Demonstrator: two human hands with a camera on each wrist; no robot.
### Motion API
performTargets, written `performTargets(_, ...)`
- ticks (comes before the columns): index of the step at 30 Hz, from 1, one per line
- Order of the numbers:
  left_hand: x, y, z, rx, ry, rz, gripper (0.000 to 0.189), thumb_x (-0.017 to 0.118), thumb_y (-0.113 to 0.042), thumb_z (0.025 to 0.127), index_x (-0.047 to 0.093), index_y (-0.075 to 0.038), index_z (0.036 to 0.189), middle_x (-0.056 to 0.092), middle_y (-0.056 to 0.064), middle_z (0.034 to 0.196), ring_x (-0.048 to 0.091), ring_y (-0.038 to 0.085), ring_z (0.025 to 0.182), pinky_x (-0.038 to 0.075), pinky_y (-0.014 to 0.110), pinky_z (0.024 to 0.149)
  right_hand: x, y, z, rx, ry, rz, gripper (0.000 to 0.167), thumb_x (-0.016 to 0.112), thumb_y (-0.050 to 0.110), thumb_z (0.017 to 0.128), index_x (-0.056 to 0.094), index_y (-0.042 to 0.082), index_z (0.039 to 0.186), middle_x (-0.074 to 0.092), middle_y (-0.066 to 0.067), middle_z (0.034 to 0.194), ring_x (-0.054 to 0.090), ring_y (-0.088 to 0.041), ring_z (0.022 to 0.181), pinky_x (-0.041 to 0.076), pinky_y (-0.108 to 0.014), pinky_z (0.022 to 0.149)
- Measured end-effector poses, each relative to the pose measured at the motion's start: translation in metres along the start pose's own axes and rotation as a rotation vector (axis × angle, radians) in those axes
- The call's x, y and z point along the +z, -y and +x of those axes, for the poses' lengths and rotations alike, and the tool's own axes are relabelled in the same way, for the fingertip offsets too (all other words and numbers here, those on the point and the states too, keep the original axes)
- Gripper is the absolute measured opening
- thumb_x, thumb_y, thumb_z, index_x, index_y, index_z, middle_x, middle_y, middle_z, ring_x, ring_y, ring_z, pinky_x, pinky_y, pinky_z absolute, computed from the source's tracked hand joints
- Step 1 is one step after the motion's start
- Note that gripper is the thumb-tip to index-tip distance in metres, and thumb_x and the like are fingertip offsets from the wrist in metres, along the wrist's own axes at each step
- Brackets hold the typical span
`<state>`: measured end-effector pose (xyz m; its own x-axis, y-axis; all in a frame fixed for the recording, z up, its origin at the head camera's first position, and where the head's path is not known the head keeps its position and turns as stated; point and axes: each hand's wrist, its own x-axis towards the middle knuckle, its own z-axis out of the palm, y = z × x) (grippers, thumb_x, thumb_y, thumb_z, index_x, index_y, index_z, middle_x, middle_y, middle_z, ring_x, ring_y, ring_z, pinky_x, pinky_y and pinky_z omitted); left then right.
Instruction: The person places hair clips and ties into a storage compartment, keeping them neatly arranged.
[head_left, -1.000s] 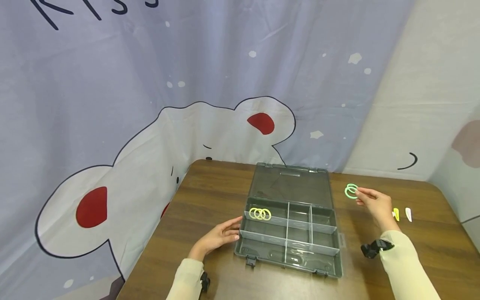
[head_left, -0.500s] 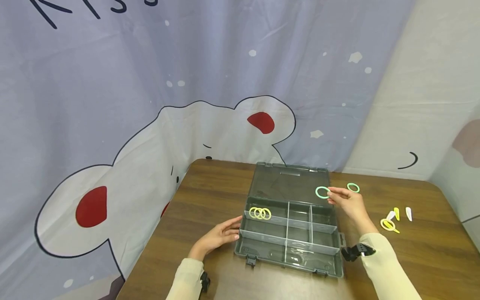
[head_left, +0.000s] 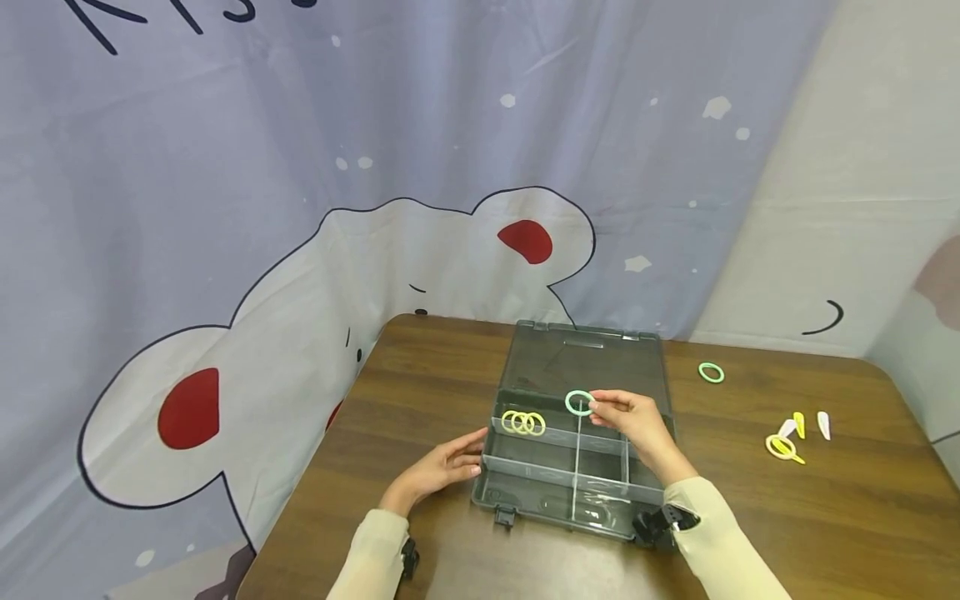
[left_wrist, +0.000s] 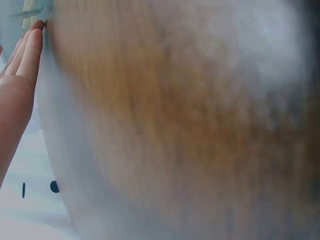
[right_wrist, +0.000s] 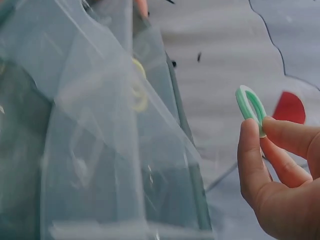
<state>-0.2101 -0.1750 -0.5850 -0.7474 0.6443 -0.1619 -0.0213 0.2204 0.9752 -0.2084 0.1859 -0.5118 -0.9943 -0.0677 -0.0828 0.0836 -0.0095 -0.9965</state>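
Glossy plastic box (head_left: 525, 492) (translucent), wood-grain table (head_left: 862, 517), cloth backdrop (head_left: 420, 125).

You've got one piece of text in the head view: large dark lettering (head_left: 187, 16) in a loose handwritten style on the blue-grey curtain (head_left: 420, 100), running along the top edge toward the upper left corner, tops cropped by the frame. Left to right you see two splayed strokes that fit a K, one slanted stroke that fits an i or an l, then two rounded bottoms, the second barely in frame, that fit s and s. You can read it as "Kiss", but can't confirm from the lower parts alone.
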Motion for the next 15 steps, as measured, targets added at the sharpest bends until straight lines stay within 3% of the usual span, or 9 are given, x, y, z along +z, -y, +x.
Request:
performTargets(5, 0.0, 0.0, 0.0, -0.011, 0.017, -0.02, 0.068, 0.062, -0.019, 0.095, 0.026, -0.021, 0.154, 0.033, 0.019, 0.151, 0.042, 0.032, 0.133, 0.039, 0.041, 0.107, 0.023, -0.005, 0.003, 0.026, 0.02, 0.005, 0.037, 0.066, -0.001, 0.089, 0.056, -0.017, 0.121, 0.067, -0.026, 0.103, 0.071, -0.017, 0.079, 0.057, -0.033, 0.079)
performTargets(11, 0.0, -0.001, -0.001, -0.011, 0.021, -0.032, 0.069, 0.062, -0.016, 0.095, 0.026, -0.02, 0.154, 0.032, 0.02, 0.151, 0.042, 0.033, 0.133, 0.039, 0.041, 0.107, 0.049, -0.008, 0.006, 0.059, 0.03, 0.005, 0.036, 0.068, 0.0, 0.088, 0.058, -0.015, 0.119, 0.071, -0.015, 0.094, 0.071, -0.02, 0.079, 0.057, -0.036, 0.08)
performTargets(15, 0.0, -0.001, -0.001, -0.007, 0.019, -0.034, 0.069, 0.062, -0.016, 0.095, 0.026, -0.02, 0.154, 0.032, 0.02, 0.151, 0.041, 0.033, 0.133, 0.039, 0.041, 0.107, 0.066, -0.011, 0.009, 0.07, 0.034, 0.021, 0.033, 0.067, -0.003, 0.087, 0.059, -0.016, 0.116, 0.071, -0.017, 0.091, 0.07, -0.02, 0.077, 0.057, -0.038, 0.079)
